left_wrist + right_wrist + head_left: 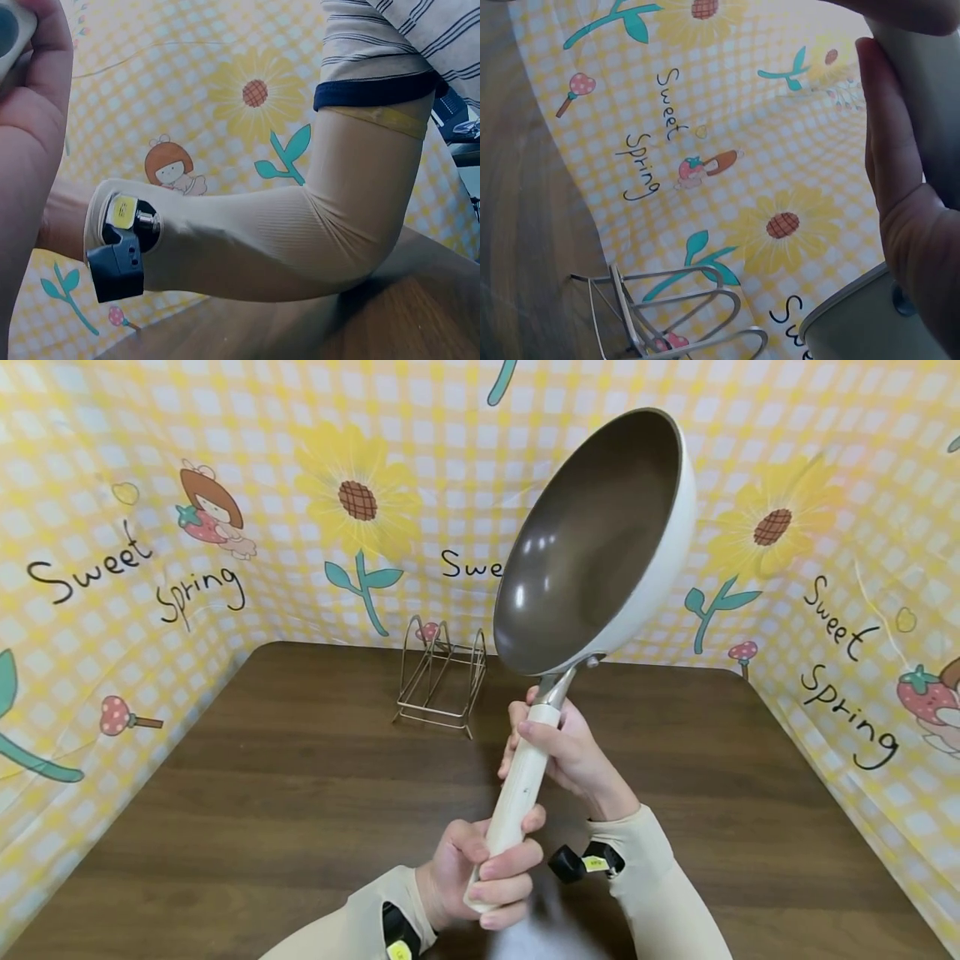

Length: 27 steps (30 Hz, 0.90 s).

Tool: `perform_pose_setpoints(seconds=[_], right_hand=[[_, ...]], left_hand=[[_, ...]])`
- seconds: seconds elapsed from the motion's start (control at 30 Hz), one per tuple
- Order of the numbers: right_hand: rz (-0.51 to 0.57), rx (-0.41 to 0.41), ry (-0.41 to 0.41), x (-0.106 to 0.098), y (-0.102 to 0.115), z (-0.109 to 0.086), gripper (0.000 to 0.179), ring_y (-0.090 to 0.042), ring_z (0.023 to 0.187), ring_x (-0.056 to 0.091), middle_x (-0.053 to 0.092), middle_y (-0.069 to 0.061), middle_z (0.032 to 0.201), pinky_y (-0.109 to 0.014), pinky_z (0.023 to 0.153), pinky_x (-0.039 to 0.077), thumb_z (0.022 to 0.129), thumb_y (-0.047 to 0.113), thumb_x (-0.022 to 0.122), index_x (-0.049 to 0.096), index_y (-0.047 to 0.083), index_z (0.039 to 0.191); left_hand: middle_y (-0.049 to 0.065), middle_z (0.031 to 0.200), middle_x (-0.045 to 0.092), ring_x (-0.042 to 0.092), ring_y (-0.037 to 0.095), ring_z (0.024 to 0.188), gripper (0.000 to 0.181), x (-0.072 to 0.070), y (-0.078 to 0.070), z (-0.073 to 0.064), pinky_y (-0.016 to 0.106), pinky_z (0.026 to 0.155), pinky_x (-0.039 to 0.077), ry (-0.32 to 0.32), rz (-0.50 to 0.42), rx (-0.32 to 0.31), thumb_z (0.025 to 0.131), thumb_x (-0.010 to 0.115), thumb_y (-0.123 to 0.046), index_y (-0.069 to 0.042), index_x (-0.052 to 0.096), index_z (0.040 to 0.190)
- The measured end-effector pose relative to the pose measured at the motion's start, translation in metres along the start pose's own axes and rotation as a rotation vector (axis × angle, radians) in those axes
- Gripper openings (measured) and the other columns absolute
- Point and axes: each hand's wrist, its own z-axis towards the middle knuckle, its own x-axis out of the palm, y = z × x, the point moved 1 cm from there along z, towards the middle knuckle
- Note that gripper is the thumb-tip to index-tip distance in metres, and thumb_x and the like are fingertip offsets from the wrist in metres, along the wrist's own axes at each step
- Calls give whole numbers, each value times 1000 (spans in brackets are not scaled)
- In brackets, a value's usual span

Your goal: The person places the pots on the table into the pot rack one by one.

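Note:
A frying pan (592, 543) with a brown inside and white outside is held up, tilted, above the table in the head view. Around the lower end of its pale handle (517, 793) my left hand (487, 872) curls its fingers. Higher up, near the metal joint, my right hand (562, 747) grips the same handle, thumb across it. The right wrist view shows part of the right hand (904, 142) against the handle, with the pan's edge (855, 322) below. At the left wrist view's upper left, the handle's end (13, 34) pokes out of the left hand (30, 142).
A wire rack (438, 685) stands at the back of the brown wooden table (300, 793), left of the pan. Yellow checked cloth (465, 468) with flowers and lettering hangs behind and along both sides. Each wrist carries a small black camera (570, 864).

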Motion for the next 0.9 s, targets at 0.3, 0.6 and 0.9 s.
perform_pose_setpoints(seconds=[0.3, 0.6, 0.9], right_hand=[[-83, 13, -32, 11, -13, 13, 26, -25, 62, 69, 53, -2, 80, -40, 60, 60, 89, 0, 56, 35, 10, 101], [-126, 29, -49, 20, -19, 24, 33, -25, 59, 69, 56, -1, 81, -39, 57, 60, 87, -1, 61, 32, 9, 99], [-147, 40, -22, 23, -29, 35, 29, -24, 59, 70, 55, -2, 81, -40, 56, 60, 89, -3, 59, 34, 8, 98]], left_hand=[[-1, 63, 33, 30, 15, 40, 30, 4, -11, -14, 25, 50, 39, 72, -40, -30, 90, 57, -15, -17, 36, 112], [0, 62, 35, 32, 16, 37, 29, 0, -20, -22, 30, 39, 33, 155, -109, -52, 90, 55, -11, -16, 36, 110], [1, 55, 34, 32, 17, 33, 26, 1, -25, -24, 32, 31, 29, 188, -153, -44, 90, 56, -9, -15, 36, 106]])
